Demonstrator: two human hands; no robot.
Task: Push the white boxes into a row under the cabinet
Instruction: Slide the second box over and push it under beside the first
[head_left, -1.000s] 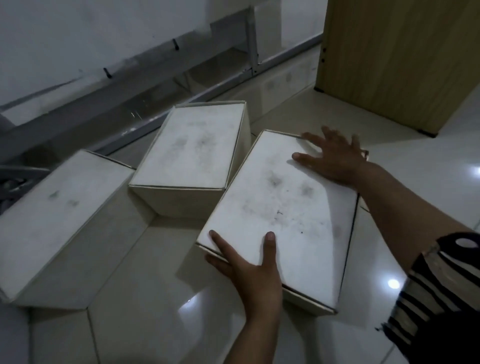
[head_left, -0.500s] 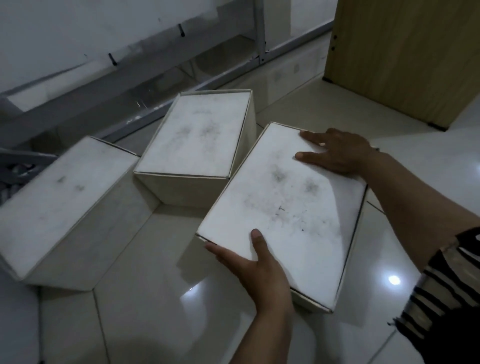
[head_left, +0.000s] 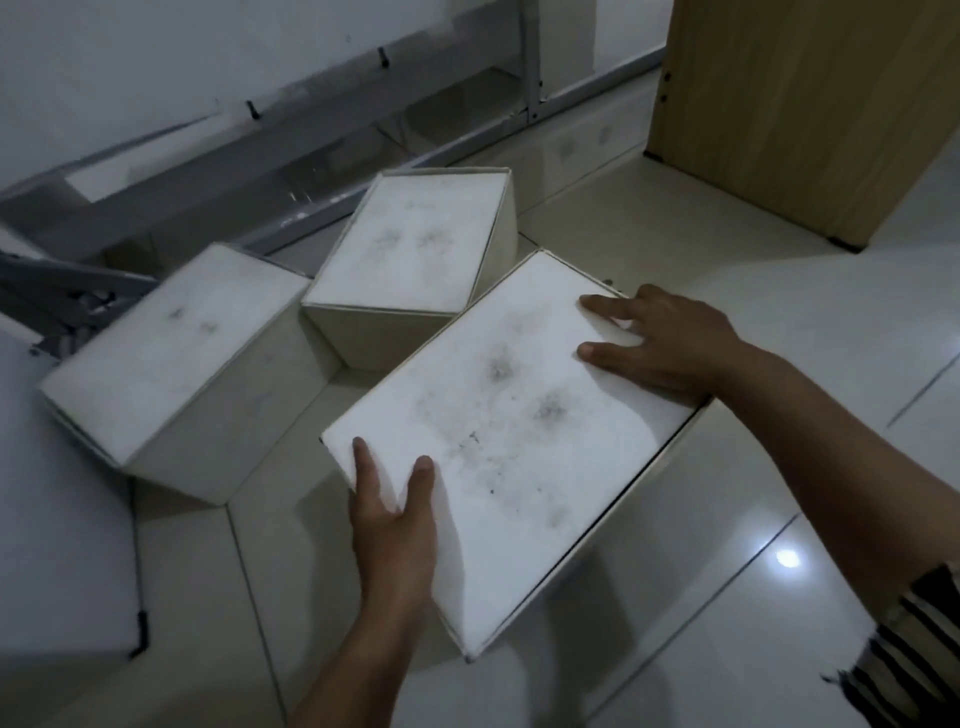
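The glossy tiled floor (head_left: 597, 244) is the biggest thing here, pale square tiles with thin dark grout lines and a bright lamp glint low on the right. Next is one wooden cabinet (head_left: 810, 104) at the top right, flat panels of light wood grain, standing on the tiles with a small dark foot at its corner. One grey metal frame (head_left: 311, 130) runs along the white wall on the left, straight bars joined at angles, with two dark pegs showing on it.

Three white boxes sit on the floor, all rectangular, with matt, dusty lids smudged with grey marks and cream-coloured side walls. The nearest box (head_left: 498, 415) lies at a slant in the centre, well short of the cabinet. The middle box (head_left: 415, 244) stands just behind it, its near right corner touching or almost touching the nearest box — I cannot tell which. The left box (head_left: 166, 353) lies beside the frame, apart from the other two.

Two bare hands are on the nearest box. The left hand (head_left: 392, 525) holds its near left corner, thumb and a finger laid on the lid and the rest hidden behind the edge. The right hand (head_left: 670, 343) presses flat on the far right edge, fingers spread and fairly straight — one striped sleeve (head_left: 904, 654) shows at the lower right.
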